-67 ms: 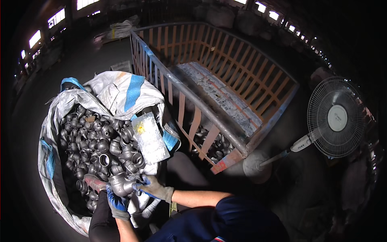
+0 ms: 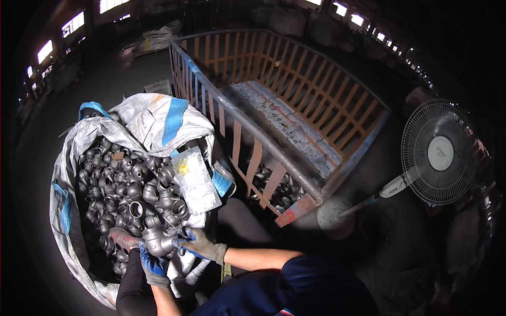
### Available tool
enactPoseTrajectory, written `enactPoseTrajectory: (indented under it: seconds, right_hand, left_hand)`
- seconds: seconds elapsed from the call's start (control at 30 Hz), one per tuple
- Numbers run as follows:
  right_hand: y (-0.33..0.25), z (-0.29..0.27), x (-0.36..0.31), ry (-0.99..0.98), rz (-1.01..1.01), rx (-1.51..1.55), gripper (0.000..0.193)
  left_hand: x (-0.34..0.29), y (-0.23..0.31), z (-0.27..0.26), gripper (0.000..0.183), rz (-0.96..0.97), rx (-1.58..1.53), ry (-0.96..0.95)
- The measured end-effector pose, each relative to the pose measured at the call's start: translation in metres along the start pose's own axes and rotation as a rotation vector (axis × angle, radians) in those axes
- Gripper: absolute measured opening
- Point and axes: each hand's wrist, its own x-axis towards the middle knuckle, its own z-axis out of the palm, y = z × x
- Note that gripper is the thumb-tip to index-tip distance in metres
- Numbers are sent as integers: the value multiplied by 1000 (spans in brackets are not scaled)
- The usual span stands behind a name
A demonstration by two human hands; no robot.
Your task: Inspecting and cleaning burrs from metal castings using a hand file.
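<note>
1. Head view: locate the fitting [image 2: 157, 241], a grey metal piece between both hands, at the near end of the bag [image 2: 142, 121]. Whether it touches the pile [image 2: 118, 181] beneath cannot be told.
2. Check the left grip. The left hand [image 2: 153, 264], in a blue-and-grey glove, holds the fitting from its lower left, fingers closed in against it. Use this hand as the main support; the piece is probably heavy for its bulk.
3. Check the right grip. The right hand [image 2: 203, 244], gloved alike, holds the right end of the fitting, its fingers narrowed onto that end. Use this hand to steady and turn.
4. Place the fingers on outer walls, clear of open ends; rims are likely to be hard on gloves.
5. Rotate slowly, both grips firm. Smooth curved metal may slip.
6. Mind the shoe [image 2: 124, 239], just left of the fitting: a dropped piece could strike it.
7. Allow clearance from the slab [image 2: 196, 181], which leans at the bag's right side, and avoid knocking it.
</note>
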Motion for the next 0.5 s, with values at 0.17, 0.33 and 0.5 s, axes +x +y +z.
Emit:
enactPoseTrajectory:
  seconds: [0.17, 0.33, 0.5]
  right_hand:
    - [-10, 1, -3, -11, -36, -79, 33]
    - [-25, 0, -4, -24, 63, 25, 29]
    - [-9, -2, 0, 43, -200, -232, 36]
  left_hand:
    - [2, -23, -9, 28, -363, -760, 72]
    - [-4, -5, 1, 36, -347, -591, 75]
    - [-6, -17, -5, 55, -247, -333, 158]
